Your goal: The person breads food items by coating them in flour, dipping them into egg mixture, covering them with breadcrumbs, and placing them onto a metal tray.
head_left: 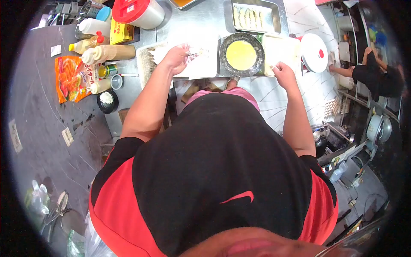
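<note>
My left hand is over a pale board, its fingers curled around something whitish and pink that is too washed out to name. Beside the board stands a black speckled bowl of yellow liquid. To the right of the bowl is a tray of pale, glaring contents. At that tray's near edge my right hand has its fingers pinched together; a small pale bit may be at the fingertips. Behind the bowl, a metal tray holds several pale coated strips.
At the left stand a red-lidded tub, squeeze bottles, an orange packet and a black bowl of white paste. A white round lid is at the right. Farther right, another person is beside shelving.
</note>
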Action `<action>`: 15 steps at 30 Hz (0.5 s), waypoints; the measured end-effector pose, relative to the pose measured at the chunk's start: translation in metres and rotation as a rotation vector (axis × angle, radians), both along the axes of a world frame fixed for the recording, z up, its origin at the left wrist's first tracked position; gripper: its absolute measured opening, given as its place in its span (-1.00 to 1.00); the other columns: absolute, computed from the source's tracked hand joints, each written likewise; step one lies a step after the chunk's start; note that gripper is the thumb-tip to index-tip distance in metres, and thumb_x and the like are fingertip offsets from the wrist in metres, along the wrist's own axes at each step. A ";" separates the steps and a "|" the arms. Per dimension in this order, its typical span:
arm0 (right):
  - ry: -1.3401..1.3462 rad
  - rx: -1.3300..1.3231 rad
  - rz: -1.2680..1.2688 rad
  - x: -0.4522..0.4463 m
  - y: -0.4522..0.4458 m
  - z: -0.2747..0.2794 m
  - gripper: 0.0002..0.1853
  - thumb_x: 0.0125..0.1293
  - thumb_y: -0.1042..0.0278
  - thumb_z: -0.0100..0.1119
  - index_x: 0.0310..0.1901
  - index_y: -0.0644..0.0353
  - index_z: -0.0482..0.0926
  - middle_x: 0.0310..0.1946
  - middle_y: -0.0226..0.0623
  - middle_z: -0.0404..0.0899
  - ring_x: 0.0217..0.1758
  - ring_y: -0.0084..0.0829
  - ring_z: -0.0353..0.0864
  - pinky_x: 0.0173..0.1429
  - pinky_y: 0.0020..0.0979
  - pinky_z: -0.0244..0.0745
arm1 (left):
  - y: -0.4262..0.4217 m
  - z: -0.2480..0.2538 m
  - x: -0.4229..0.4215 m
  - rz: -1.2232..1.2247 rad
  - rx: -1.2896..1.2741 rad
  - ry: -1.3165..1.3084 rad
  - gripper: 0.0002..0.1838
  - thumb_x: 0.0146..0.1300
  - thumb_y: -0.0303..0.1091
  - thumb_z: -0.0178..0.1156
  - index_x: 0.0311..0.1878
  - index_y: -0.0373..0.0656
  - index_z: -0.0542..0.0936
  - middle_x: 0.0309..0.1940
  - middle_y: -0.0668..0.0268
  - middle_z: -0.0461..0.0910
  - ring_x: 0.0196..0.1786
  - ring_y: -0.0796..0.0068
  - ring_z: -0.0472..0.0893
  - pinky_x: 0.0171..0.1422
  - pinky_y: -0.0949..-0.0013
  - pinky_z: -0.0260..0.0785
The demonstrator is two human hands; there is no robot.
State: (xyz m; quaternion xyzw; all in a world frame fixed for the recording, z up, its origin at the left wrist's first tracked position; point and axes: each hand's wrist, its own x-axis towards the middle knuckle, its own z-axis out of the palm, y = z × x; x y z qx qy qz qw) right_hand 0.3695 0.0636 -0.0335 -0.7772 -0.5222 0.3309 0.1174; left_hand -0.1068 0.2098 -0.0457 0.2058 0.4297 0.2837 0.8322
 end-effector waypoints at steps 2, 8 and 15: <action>-0.014 -0.036 0.001 -0.003 0.001 0.006 -0.61 0.48 0.06 0.39 -0.11 0.33 0.71 -0.27 0.09 0.76 -0.19 0.05 0.76 -0.01 -0.05 0.62 | 0.002 0.002 0.004 0.016 0.001 -0.039 -0.84 0.69 -0.56 0.08 0.16 -0.32 0.62 0.08 0.13 0.75 0.16 0.20 0.80 0.39 0.13 0.70; 0.098 0.004 -0.054 -0.006 -0.001 0.018 -0.61 0.50 0.05 0.39 -0.11 0.32 0.70 -0.31 -0.03 0.75 -0.24 -0.12 0.73 -0.03 -0.13 0.60 | 0.007 0.014 0.027 0.042 -0.007 -0.082 -0.77 0.71 -0.54 0.05 0.26 -0.32 0.61 0.17 0.11 0.75 0.20 0.23 0.80 0.42 0.19 0.69; 0.325 0.062 -0.065 0.016 -0.012 0.041 -0.66 0.53 0.10 0.39 -0.19 0.27 0.67 -0.39 -0.24 0.71 -0.30 -0.38 0.67 -0.09 -0.25 0.56 | 0.001 0.040 0.085 -0.033 0.046 -0.504 -0.71 0.76 -0.37 0.07 0.34 -0.31 0.60 0.20 0.05 0.76 0.24 0.21 0.79 0.44 0.19 0.69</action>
